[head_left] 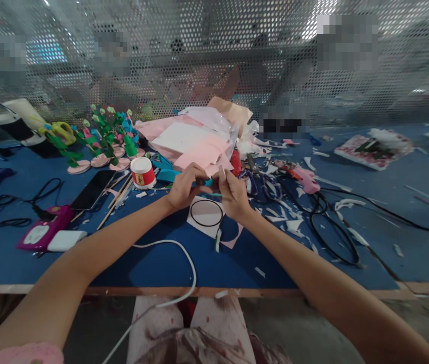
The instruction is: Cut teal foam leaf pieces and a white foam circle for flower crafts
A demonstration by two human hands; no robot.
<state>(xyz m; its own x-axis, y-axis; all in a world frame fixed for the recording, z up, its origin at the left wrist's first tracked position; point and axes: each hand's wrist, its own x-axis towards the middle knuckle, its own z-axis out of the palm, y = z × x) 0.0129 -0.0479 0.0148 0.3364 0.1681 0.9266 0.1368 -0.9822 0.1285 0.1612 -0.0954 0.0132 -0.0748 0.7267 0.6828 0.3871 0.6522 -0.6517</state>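
My left hand (188, 186) and my right hand (231, 193) meet over the middle of the blue table, fingers pinched together. Between the fingertips is a small teal piece (208, 182), which looks like paper or foam; much of it is hidden by the fingers. Just below the hands lies a white sheet (203, 228) with a black wire loop (191, 214) on it. Teal strips (168, 175) rest beside my left hand. A white tub with a red label (143, 173) stands further left.
Small plant-like crafts on round pink bases (120, 165) stand at the back left. Pink and white sheets (184, 136) are piled behind the hands. Blue-handled scissors (271, 187), a pink glue gun (305, 179) and scraps lie right. A phone (93, 190) and magenta power strip (47, 227) sit left.
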